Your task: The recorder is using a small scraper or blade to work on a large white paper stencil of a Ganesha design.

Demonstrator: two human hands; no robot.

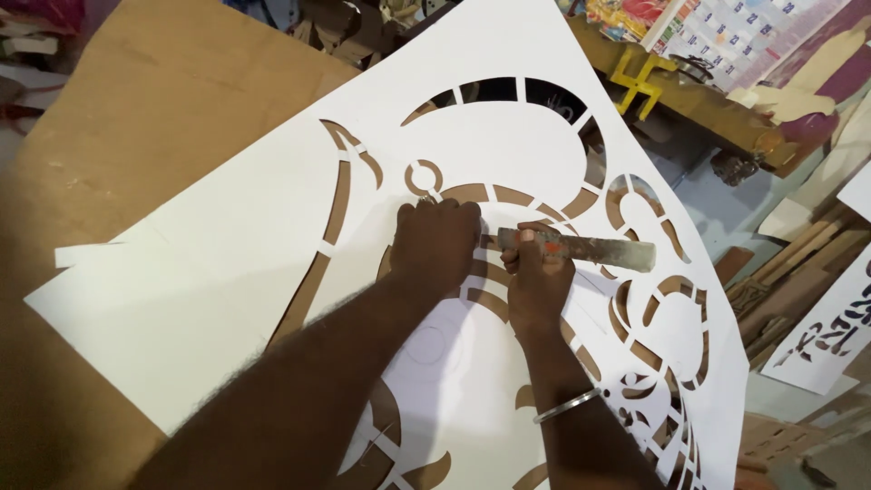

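A brown desk [136, 118] carries a large white sheet [227, 272] cut through with curved openings. Near the sheet's middle, the left hand [435, 243] presses flat on it, fingers curled down and holding nothing. Just to its right — almost touching — the right hand [537, 277] has its fingers closed around a worn flat metal tool [594, 248]. The tool's long axis runs left to right, its free end pointing right, away from the left hand. A metal bangle [567, 406] circles the right wrist.
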